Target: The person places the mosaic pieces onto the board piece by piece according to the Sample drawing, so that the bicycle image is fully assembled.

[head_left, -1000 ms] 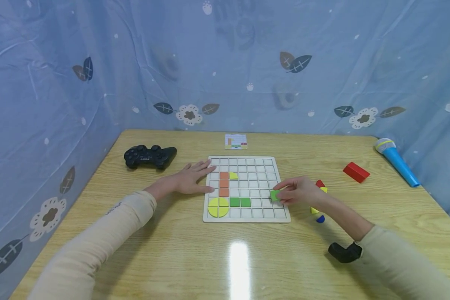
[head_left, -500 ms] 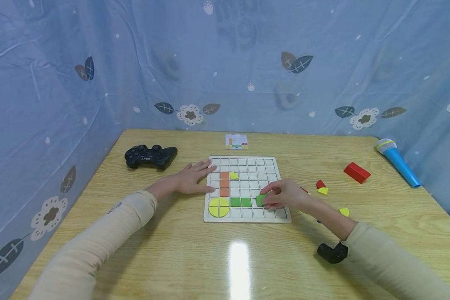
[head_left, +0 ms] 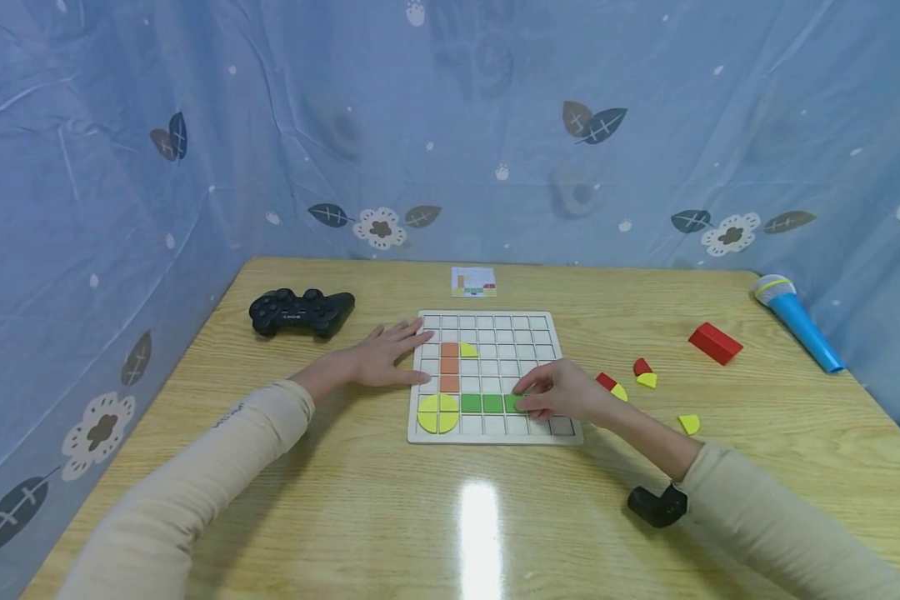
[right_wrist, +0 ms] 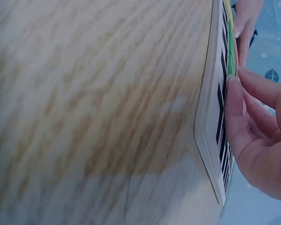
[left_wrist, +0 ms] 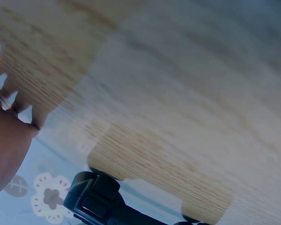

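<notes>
The white board (head_left: 487,441) looks partly filled. Three orange squares (head_left: 449,367) make a line on its left side, with one yellow piece (head_left: 468,352) just right of the far one. Four round yellow pieces (head_left: 428,423) make a circle near the left corner. Next come two green squares (head_left: 492,404). The right hand (head_left: 566,392) pinches the third green square (head_left: 511,404), which looks almost in place. The left hand (head_left: 384,358) has its fingers spread on the board's left edge and holds nothing. Some loose pieces (head_left: 688,424) lie off to the right, so more seems left to do
</notes>
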`<control>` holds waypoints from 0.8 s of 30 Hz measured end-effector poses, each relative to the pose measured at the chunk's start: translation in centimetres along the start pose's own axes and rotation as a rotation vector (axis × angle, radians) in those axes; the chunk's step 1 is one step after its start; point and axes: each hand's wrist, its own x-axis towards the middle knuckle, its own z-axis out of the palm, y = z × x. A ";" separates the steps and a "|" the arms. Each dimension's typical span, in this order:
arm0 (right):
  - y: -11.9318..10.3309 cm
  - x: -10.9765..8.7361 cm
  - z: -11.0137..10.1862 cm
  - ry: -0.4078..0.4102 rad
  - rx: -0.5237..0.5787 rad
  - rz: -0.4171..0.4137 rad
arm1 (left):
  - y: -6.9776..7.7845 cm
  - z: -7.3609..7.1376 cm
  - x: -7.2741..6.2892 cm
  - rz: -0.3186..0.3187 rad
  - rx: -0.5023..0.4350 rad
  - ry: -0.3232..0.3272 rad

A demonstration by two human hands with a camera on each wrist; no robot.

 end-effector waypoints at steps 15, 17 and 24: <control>1.6 -1.2 -2.8 -0.081 0.153 0.069 | 0.2 0.0 0.0 0.003 0.003 -0.010; 2.1 -1.8 -3.5 -0.054 0.170 0.077 | 0.2 0.0 0.0 -0.001 0.001 -0.010; 3.3 -4.5 -5.5 0.091 0.167 0.075 | 0.1 0.0 0.0 -0.013 -0.004 -0.003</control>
